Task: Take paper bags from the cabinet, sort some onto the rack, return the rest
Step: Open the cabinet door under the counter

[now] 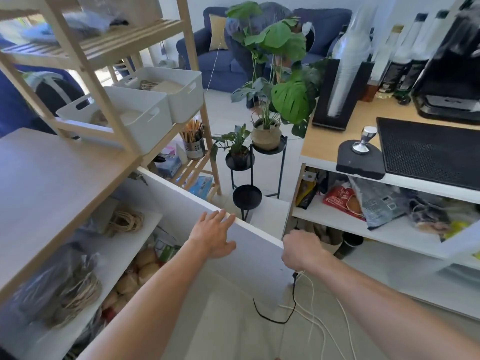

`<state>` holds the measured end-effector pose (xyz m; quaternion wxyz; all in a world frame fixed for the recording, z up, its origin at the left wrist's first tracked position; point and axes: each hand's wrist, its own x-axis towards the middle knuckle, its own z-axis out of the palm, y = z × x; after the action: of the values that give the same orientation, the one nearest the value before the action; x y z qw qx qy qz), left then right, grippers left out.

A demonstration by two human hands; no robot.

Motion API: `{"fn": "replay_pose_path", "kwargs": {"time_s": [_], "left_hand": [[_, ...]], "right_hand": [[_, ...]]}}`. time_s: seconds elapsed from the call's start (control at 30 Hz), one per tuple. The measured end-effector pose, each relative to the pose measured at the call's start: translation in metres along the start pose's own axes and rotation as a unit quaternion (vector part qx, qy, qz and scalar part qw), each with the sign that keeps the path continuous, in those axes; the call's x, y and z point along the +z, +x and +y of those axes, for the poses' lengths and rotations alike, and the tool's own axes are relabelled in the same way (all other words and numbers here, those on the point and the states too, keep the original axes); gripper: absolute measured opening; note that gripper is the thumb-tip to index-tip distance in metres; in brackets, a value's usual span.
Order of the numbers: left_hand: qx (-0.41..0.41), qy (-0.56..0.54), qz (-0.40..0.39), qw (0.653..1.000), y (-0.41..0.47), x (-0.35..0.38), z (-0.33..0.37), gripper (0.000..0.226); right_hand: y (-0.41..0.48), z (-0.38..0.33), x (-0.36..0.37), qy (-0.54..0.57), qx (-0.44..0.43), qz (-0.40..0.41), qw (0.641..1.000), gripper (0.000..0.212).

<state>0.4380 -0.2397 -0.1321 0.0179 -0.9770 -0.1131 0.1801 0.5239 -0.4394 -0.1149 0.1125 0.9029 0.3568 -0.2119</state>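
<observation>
The white cabinet door (249, 258) stands open towards me. My left hand (213, 235) lies on its inner face with the fingertips hooked over its top edge. My right hand (302, 252) is closed in a fist at the door's outer corner, and black and white cords (294, 294) hang from under it. Inside the cabinet, bundles of paper bags with twine handles (124, 219) lie on the upper shelf, and more bags in plastic wrap (75, 289) on the shelf below. The wooden rack (117, 120) rises behind the cabinet top and carries two white bins (153, 118) with paper bags in them.
Round brown items (145, 266) fill the cabinet's lower part. Black plant stands with potted plants (265, 136) are straight ahead. A counter (332, 141) on the right holds a tamper, a black mat and a coffee machine, with open shelves of packets below. A person bends by the blue sofa.
</observation>
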Motion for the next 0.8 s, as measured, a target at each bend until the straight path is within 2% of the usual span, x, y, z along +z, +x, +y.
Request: {"fn": "replay_pose_path", "kwargs": {"time_s": [0.13, 0.23, 0.47, 0.8], "left_hand": [[-0.023, -0.023, -0.014, 0.999, 0.024, -0.010, 0.010, 0.079], [-0.024, -0.031, -0.029, 0.999, 0.044, -0.021, 0.019, 0.080], [-0.037, -0.040, -0.050, 0.997, 0.076, -0.034, 0.026, 0.084], [-0.040, -0.053, -0.068, 0.995, 0.111, -0.048, 0.033, 0.080]], "right_hand": [[0.013, 0.013, 0.008, 0.032, 0.034, 0.102, 0.994, 0.046], [0.020, 0.020, 0.012, 0.041, 0.044, 0.121, 0.991, 0.064], [0.048, 0.040, 0.010, 0.094, 0.043, 0.086, 0.991, 0.088], [0.085, 0.075, -0.002, 0.051, 0.028, 0.019, 0.998, 0.101]]}}
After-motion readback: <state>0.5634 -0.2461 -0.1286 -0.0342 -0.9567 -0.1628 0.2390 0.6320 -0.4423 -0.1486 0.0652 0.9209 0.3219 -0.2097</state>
